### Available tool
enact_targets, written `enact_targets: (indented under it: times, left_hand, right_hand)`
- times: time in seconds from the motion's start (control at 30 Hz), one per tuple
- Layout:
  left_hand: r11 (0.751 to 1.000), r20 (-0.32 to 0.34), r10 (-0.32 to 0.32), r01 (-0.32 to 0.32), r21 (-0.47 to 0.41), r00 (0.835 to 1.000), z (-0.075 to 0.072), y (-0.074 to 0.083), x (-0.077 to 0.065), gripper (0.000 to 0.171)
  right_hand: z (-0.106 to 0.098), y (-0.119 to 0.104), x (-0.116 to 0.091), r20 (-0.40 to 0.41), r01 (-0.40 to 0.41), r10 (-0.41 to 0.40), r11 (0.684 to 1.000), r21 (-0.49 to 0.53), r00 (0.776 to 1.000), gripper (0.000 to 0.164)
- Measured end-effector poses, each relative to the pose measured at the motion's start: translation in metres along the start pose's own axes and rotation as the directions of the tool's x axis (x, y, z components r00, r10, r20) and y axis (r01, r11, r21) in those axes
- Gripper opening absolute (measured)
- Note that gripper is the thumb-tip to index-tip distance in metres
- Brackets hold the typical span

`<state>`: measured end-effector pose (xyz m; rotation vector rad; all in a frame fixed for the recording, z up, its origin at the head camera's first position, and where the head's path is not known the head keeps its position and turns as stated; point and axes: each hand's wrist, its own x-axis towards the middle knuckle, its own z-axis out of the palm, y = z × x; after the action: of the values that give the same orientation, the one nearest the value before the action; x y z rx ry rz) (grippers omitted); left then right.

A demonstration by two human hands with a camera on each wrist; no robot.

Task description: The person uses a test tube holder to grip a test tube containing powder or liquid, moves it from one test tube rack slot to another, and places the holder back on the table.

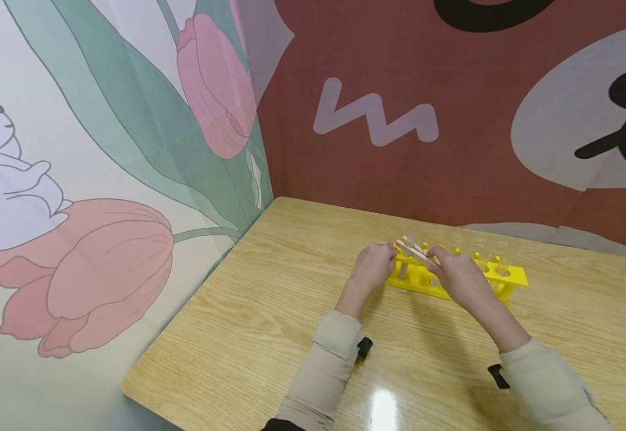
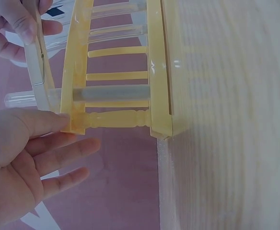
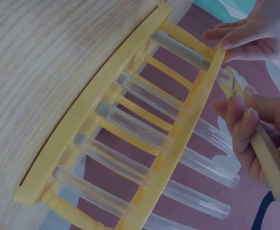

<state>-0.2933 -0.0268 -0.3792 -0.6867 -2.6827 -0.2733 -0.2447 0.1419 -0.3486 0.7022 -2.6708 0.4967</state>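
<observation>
My right hand grips a wooden test tube clamp with a small metal spring. The clamp's jaws lie around the upper part of a test tube holding grey contents, which stands in the end hole of a yellow test tube rack. With thumb and fingers, my left hand pinches that same end of the rack's top plate, close beside the clamp tip; its other fingers extend loosely in the left wrist view. Several more clear test tubes stand in the rack, their tops rising above its upper plate.
The rack stands on a wood-grain table near its back side. Behind it hangs a brown printed backdrop, and a flower-printed one borders the table's left edge. Yellow pegs rise along the rack's back.
</observation>
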Motion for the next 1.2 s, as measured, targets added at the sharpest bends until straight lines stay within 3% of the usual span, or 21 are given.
enact_targets:
  times: [1.2]
  left_hand:
    - [1.000, 0.022, -0.002, 0.002, -0.008, 1.000, -0.0007, 0.0010, 0.0006, 0.017]
  right_hand:
    - [0.0008, 0.0004, -0.0019, -0.064, 0.017, -0.016, 1.000, 0.004, 0.998, 0.019]
